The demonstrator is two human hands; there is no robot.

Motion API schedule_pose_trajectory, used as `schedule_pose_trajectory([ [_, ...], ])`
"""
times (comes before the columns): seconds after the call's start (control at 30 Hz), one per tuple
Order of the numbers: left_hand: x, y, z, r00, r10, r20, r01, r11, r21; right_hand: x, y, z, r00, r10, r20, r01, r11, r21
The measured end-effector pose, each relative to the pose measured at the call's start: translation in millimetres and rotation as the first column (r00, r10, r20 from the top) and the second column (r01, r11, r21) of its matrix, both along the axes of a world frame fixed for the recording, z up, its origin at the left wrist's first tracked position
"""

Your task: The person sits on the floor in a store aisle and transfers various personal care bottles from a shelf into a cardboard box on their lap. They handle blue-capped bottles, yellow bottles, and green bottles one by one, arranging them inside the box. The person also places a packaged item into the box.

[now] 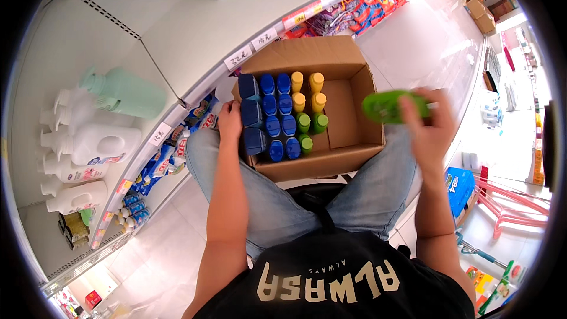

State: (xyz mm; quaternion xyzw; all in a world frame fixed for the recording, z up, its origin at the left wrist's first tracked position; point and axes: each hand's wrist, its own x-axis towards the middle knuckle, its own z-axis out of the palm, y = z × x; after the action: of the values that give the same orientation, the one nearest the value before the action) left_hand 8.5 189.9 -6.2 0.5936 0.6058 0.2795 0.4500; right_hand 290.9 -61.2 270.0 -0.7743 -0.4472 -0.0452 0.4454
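Observation:
A cardboard box with raised flaps rests at my knees. Upright bottles fill its left and middle: dark blue ones, several with bright blue caps, yellow ones and green ones. The box's right part shows bare cardboard. My right hand, slightly blurred, grips a green bottle lying sideways above the box's right edge. My left hand lies against the box's left side, partly hidden there; its fingertips cannot be made out clearly.
A white shelf curves round the left and top, bearing white pump bottles and a pale green jug. Detergent bags fill the lower shelf beyond the box. At right are pink hangers and a blue package.

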Motion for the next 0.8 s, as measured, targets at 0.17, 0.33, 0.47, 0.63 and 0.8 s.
schedule_pose_trajectory([
  [0.17, 16, 0, 7, 0.999, -0.039, -0.002, 0.039, 0.999, 0.036, -10, -21, -123, 0.992, 0.07, -0.109, -0.094, 0.968, -0.232],
  [0.33, 0, 8, -18, 0.998, -0.042, 0.051, 0.038, 0.997, 0.065, -40, -9, -174, 0.977, 0.159, -0.141, -0.193, 0.942, -0.275],
  [0.47, 7, 6, -12, 0.991, 0.029, 0.129, -0.02, 0.997, -0.07, -51, 0, -193, 0.973, 0.157, -0.167, -0.212, 0.891, -0.4],
  [0.63, 6, 4, -7, 0.994, 0.028, 0.108, -0.02, 0.997, -0.072, -61, 11, -190, 0.968, 0.145, -0.205, -0.227, 0.854, -0.468],
  [0.8, 12, -5, 15, 0.997, -0.014, 0.074, 0.015, 1.0, -0.009, -59, 12, -195, 0.965, 0.136, -0.224, -0.222, 0.878, -0.424],
])
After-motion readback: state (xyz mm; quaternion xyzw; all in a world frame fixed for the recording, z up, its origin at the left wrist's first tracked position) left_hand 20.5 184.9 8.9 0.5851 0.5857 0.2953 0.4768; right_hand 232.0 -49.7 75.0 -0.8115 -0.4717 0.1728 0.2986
